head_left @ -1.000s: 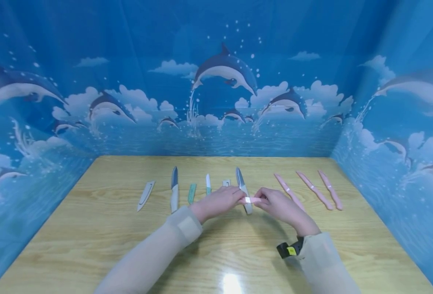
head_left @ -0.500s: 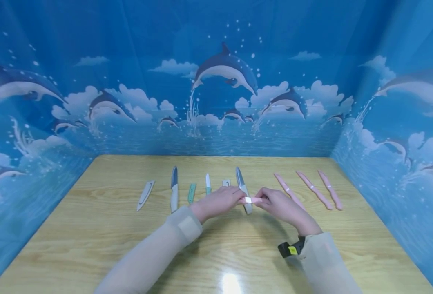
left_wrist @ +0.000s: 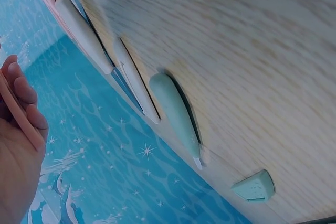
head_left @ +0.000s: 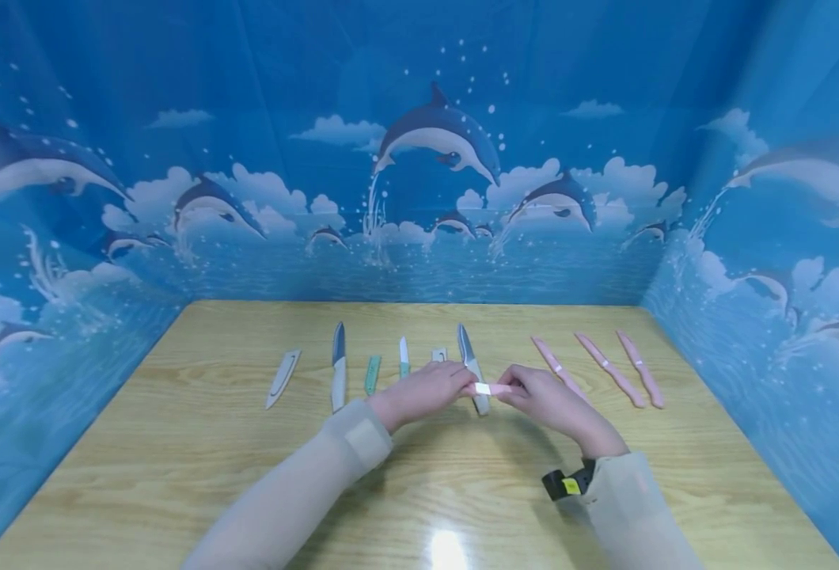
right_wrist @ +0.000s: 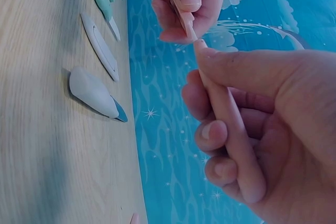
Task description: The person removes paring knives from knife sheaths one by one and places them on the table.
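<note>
In the head view both hands meet above the middle of the table over one pink knife. My right hand (head_left: 551, 404) grips its pink handle (right_wrist: 231, 124), fingers curled round it and thumb along the top. My left hand (head_left: 423, 389) pinches the knife's pink sheath (left_wrist: 18, 113) between thumb and fingers. A short pale stretch of blade (head_left: 482, 389) shows between the hands in the head view. Beneath them lies a knife with a light grey handle (head_left: 480, 404), partly covered. A small green-handled knife (head_left: 403, 356) lies just beyond the left hand, its handle end hidden.
Along the wooden table (head_left: 419, 491) lie a grey sheath (head_left: 282, 380), another grey-handled knife (head_left: 338, 380) and a green sheath (head_left: 372, 374). A second grey sheath (head_left: 438, 355) is partly hidden. Three pink sheathed knives, including the outermost knife (head_left: 640, 368), lie right. Dolphin-print curtains (head_left: 419, 261) enclose the table.
My right hand has shifted slightly to the right with the handle, and the pale stretch of blade looks a little longer. The left hand has stayed almost still.
</note>
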### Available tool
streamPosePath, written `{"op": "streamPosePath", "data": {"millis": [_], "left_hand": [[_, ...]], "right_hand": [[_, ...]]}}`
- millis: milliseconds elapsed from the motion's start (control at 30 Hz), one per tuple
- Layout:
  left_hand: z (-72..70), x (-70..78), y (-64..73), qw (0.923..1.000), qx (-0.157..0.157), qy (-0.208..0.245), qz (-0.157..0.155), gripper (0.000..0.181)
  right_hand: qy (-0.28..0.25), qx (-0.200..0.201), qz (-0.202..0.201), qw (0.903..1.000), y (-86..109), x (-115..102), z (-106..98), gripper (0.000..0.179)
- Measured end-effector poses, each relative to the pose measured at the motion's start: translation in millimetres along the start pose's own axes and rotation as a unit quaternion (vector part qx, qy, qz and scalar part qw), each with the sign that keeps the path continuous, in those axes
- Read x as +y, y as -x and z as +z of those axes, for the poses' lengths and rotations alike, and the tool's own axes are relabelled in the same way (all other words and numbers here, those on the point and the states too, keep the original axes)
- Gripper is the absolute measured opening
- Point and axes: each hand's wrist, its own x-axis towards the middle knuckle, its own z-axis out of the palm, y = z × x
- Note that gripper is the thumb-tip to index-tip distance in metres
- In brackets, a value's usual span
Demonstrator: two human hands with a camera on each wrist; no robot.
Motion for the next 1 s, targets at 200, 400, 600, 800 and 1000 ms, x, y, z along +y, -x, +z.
{"op": "streamPosePath", "data": {"millis": [200, 400, 600, 800, 1000], "left_hand": [[0.0, -0.2, 0.2, 1.0000, 0.001, 0.006, -0.004, 0.028], [-0.3, 0.1, 0.5, 1.0000, 0.000, 0.001, -0.001, 0.028], [-0.5, -0.4, 0.2, 1.0000, 0.000, 0.007, 0.000, 0.029], [-0.1, -1.3, -0.9, 0.9999, 0.004, 0.016, -0.005, 0.028], [-0.9, -0.5, -1.1, 0.9998, 0.001, 0.016, -0.011, 0.028]], "right_hand": [[-0.003, -0.002, -0.004, 1.0000, 0.2, 1.3, -0.7, 0.013], [0.005, -0.001, -0.001, 1.0000, 1.0, 1.2, -2.1, 0.013], [0.009, -0.004, 0.000, 1.0000, 2.0, 1.0, -3.7, 0.013], [0.012, -0.007, 0.007, 0.9999, 0.9, 1.1, -4.4, 0.012], [0.008, -0.010, 0.006, 0.9999, -0.6, 2.7, -5.0, 0.013]]}}
